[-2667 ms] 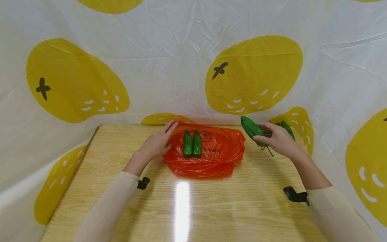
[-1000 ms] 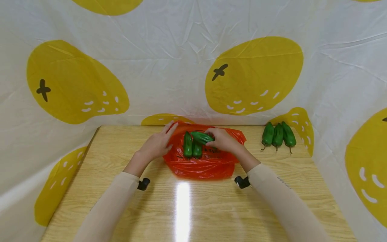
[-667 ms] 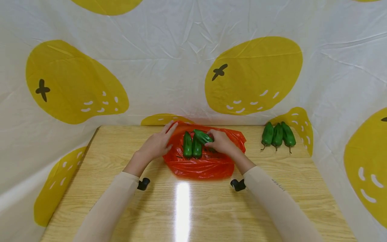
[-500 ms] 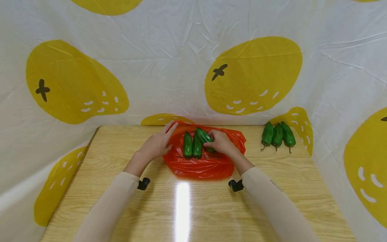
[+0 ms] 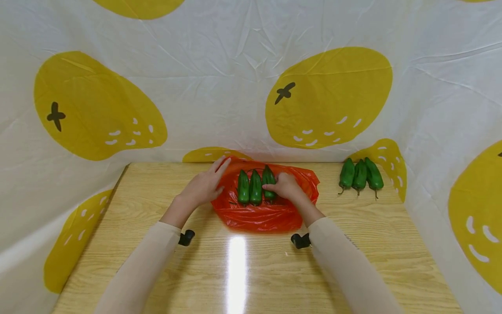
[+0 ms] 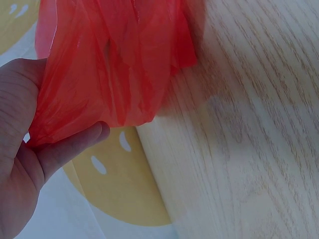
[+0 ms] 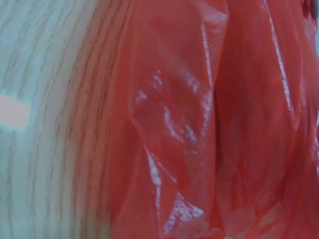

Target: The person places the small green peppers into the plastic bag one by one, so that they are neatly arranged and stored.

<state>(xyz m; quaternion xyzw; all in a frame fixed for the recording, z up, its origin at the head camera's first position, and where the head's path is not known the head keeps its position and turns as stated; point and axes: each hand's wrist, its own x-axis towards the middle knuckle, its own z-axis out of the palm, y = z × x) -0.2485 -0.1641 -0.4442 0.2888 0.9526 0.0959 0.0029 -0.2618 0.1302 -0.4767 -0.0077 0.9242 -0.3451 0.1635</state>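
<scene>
A red plastic bag (image 5: 251, 220) with dark print lies crumpled near the table's far edge. On it, two green peppers (image 5: 243, 187) lie side by side, tips pointing away. To their right, my right hand (image 5: 288, 185) holds a third green pepper (image 5: 268, 175) against the bag, thumb across its near side. My left hand (image 5: 201, 187) is at the bag's left edge, fingers extended and thumb apart from them. In the left wrist view, the bag (image 6: 104, 74) drapes between the thumb and a nearly straight finger (image 6: 75, 144). The right wrist view shows only red plastic (image 7: 174, 124) and wood; the right hand is hidden there.
Three more green peppers (image 5: 360, 174) with stems toward me lie at the table's far right corner. The wooden table (image 5: 188, 274) meets a white cloth backdrop (image 5: 219, 100) printed with yellow fruit. Small black devices (image 5: 301, 240) sit at both wrists.
My right hand has brought the third pepper from the right onto the bag, then turned it from slanted to nearly parallel with the other two. The left hand has stayed in place.
</scene>
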